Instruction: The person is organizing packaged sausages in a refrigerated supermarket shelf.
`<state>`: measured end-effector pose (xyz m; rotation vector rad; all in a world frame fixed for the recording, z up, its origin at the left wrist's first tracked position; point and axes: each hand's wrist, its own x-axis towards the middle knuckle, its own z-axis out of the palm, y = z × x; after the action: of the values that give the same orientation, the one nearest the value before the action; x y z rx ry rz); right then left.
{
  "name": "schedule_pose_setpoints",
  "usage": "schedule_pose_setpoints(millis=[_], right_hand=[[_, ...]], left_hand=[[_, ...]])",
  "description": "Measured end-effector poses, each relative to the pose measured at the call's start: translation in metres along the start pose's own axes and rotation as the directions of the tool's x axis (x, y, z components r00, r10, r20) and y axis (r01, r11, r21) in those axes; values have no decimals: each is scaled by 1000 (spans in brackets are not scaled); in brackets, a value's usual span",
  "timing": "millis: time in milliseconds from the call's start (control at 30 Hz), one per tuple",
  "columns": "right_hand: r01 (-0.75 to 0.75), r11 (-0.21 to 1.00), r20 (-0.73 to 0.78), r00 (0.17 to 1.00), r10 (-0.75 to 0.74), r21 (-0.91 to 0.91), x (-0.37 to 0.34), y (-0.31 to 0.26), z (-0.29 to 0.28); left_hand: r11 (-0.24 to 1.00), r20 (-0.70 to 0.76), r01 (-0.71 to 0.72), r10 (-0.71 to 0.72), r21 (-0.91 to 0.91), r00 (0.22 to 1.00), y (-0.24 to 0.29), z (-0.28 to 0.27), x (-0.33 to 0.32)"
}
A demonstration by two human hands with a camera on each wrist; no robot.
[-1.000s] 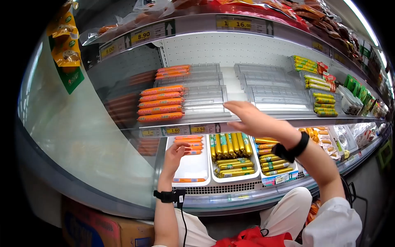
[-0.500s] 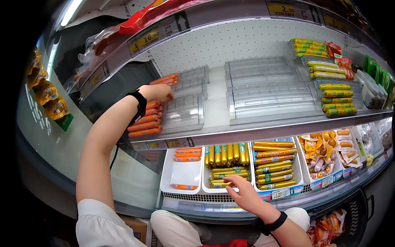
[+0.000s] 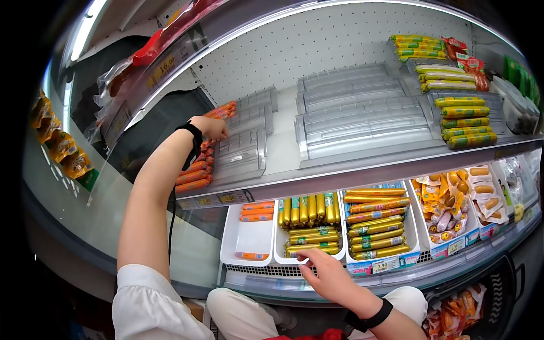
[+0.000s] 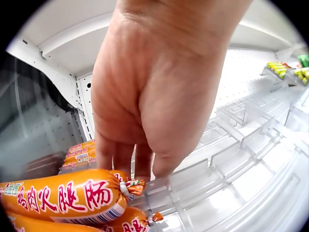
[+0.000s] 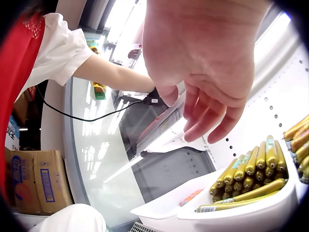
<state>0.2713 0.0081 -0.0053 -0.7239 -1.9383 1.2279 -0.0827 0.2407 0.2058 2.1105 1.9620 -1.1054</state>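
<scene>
My left hand reaches into the upper shelf over a row of orange-wrapped sausages. In the left wrist view, the fingers of this hand point down behind the tied end of an orange sausage; their tips are hidden, so a hold cannot be made out. Clear plastic racks stand just to its right. My right hand, relaxed and holding nothing, hovers at the front edge of a white tray of gold-wrapped sausages. The right wrist view shows this hand with loosely bent fingers.
More orange sausages lie in the lower left tray. Yellow-green sausages fill racks at the upper right. The shelf edge runs between both levels. Glass closes the left side; a black basket stands lower right.
Over the last second, my left hand has risen from the lower tray to the upper shelf's orange sausages. My right hand has come down from the upper shelf to the lower trays. The head view has shifted.
</scene>
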Motion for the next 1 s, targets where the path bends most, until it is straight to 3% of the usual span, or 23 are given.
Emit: schedule_pose_setpoints(millis=[67, 100, 133, 167, 200, 267, 333, 400, 467, 500, 567, 600, 633, 667, 733, 833, 867, 1000], right_hand=[[-27, 1000, 4, 1000, 27, 0, 4, 2, -2], [-28, 1000, -6, 1000, 28, -7, 5, 4, -3], [-34, 999, -19, 999, 34, -12, 4, 3, -2], [-9, 1000, -25, 1000, 9, -28, 5, 2, -3], [-27, 999, -37, 999, 28, 17, 6, 8, 0], [-6, 1000, -47, 999, 5, -26, 9, 6, -1], [-21, 999, -106, 994, 23, 25, 16, 14, 0], [-30, 999, -137, 990, 32, 12, 21, 16, -2], [-106, 994, -112, 988, 101, -37, 25, 23, -3], [-82, 996, -127, 989, 78, -32, 27, 25, -1], [-129, 991, -89, 988, 125, -38, 27, 30, 5], [-134, 990, -99, 987, 129, -38, 30, 35, 2], [-158, 985, -88, 984, 152, -63, 31, 34, 1], [-143, 989, -127, 982, 138, -36, 35, 40, 7], [-179, 983, -116, 978, 175, -29, 35, 47, 8], [-196, 977, -69, 979, 190, -89, 38, 50, 12], [-156, 977, -58, 987, 149, -146, 41, 52, 14], [-177, 979, -69, 983, 171, -96, 43, 54, 20]], left_hand=[[1000, -1, 18, -18, -7, 1000, 6, -2, -8], [973, -273, -120, 63, -196, 960, 9, 3, -21], [896, -532, -296, 81, -331, 843, 12, 6, -34], [912, -488, -245, 59, -328, 871, 27, -3, -46], [875, -766, -376, 10, -304, 643, 42, 4, -67], [902, -857, -392, 53, -179, 513, 59, 10, -87], [882, -822, -425, 390, 204, 416, 110, 66, -137], [720, -622, -587, 661, 370, 419, 155, 111, -161], [759, -415, -621, 637, 193, 649, 180, 182, -154], [758, -414, -622, 638, 194, 649, 174, 198, -133], [848, -429, -476, 350, -232, 833, 165, 256, -109], [847, -430, -478, 352, -232, 832, 165, 269, -96], [873, -223, -384, 327, -302, 918, 165, 284, -88], [889, -12, -286, 302, -357, 953, 165, 294, -83], [860, 107, -270, 346, -433, 932, 169, 302, -73], [860, 74, -313, 371, -404, 926, 175, 308, -57], [853, 140, -299, 389, -427, 910, 176, 307, -46], [874, 346, -245, 403, -420, 847, 174, 307, -27]])
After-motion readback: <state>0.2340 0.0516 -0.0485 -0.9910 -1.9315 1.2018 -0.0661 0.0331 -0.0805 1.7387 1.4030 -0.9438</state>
